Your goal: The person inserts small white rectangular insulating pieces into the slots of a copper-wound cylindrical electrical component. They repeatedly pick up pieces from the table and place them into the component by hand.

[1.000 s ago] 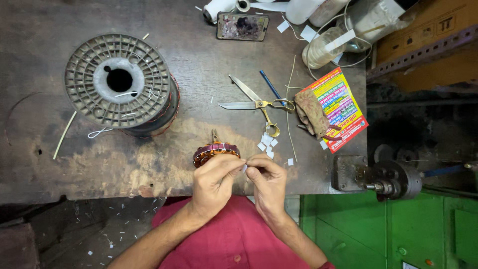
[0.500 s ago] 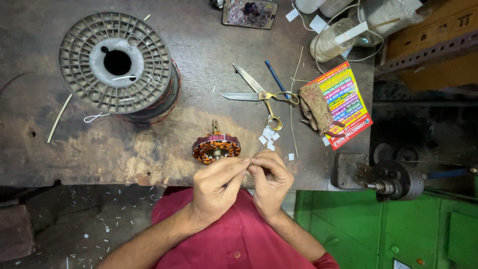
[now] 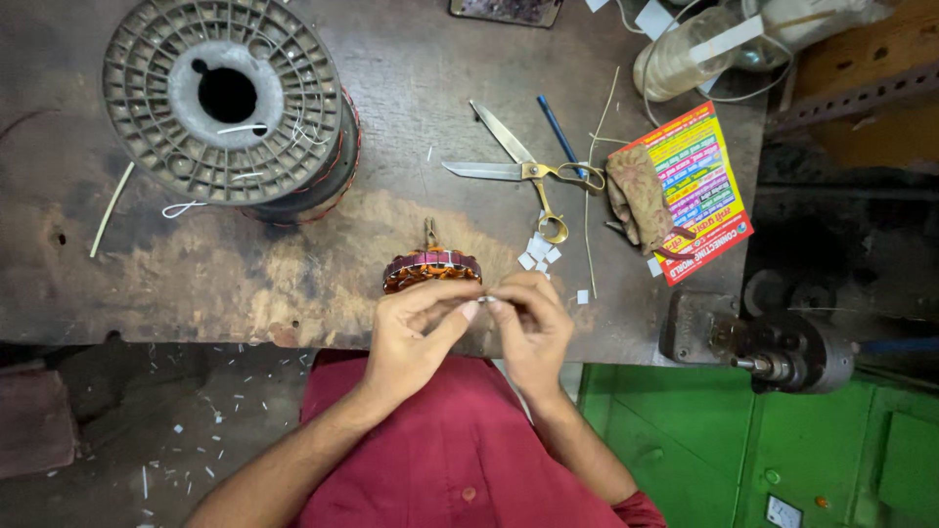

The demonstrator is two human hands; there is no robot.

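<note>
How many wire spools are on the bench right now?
1. The wire spool stands on its end at the far left of the workbench, left of the scissors and beyond the hands. Others may lie outside the view.

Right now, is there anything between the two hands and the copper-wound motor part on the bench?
Nothing visible stands between them. The left hand and right hand meet fingertip to fingertip just in front of the motor part. The scissors and small white paper pieces lie off to the side.
</note>
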